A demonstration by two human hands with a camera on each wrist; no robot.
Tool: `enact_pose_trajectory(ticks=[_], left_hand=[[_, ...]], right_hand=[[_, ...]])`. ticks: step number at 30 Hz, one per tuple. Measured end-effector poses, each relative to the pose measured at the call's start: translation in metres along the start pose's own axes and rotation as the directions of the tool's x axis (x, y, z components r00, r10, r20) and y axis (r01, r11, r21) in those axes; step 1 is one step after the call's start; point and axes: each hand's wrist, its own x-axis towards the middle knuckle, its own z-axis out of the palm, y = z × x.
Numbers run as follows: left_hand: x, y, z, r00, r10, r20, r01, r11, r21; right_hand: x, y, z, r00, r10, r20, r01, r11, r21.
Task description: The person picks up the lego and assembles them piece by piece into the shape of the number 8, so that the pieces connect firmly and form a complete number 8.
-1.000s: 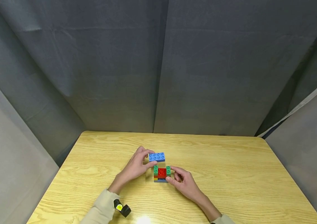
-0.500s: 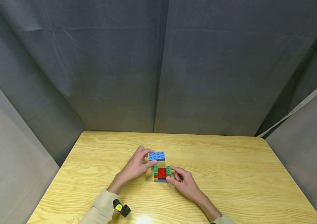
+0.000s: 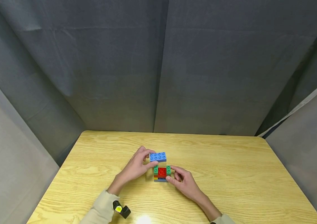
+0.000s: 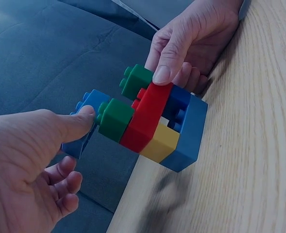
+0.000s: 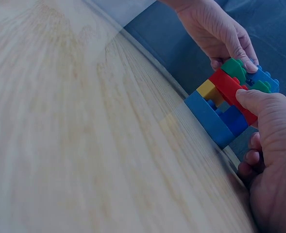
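My left hand [image 3: 136, 165] pinches a blue toy building brick [image 3: 158, 157] by its left end between thumb and fingers, studs up. That brick is held above a small stack of bricks on the table. At the stack's top, two small green bricks [image 4: 116, 119] stand at either end of a red brick [image 4: 145, 120]. Beneath the red one come a yellow brick [image 4: 161, 142], a darker blue brick [image 5: 234, 120] and a long blue base brick [image 5: 208, 122]. My right hand [image 3: 186, 184] grips the stack's right end, its thumb on the red brick's near side.
The wooden table [image 3: 225, 168] has rounded far corners and extends to both sides of the hands. Dark grey curtains [image 3: 119, 68] hang behind it, with light panels [image 3: 10, 161] at left and right. A black wrist strap [image 3: 121, 209] sits on the left sleeve.
The blue brick in my left hand has shifted slightly to the right above the stack. My right hand and the stack have stayed in place.
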Motion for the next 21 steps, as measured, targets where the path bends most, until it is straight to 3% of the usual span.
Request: enact_pose_trajectory(ticks=[21], left_hand=[[-0.0069,0.01,0.0016,0.999,0.0,0.049,0.003,0.999,-0.052]], right_hand=[[-0.0007,-0.0034,-0.0009,1.0,-0.006,0.013,0.006,1.0,0.0]])
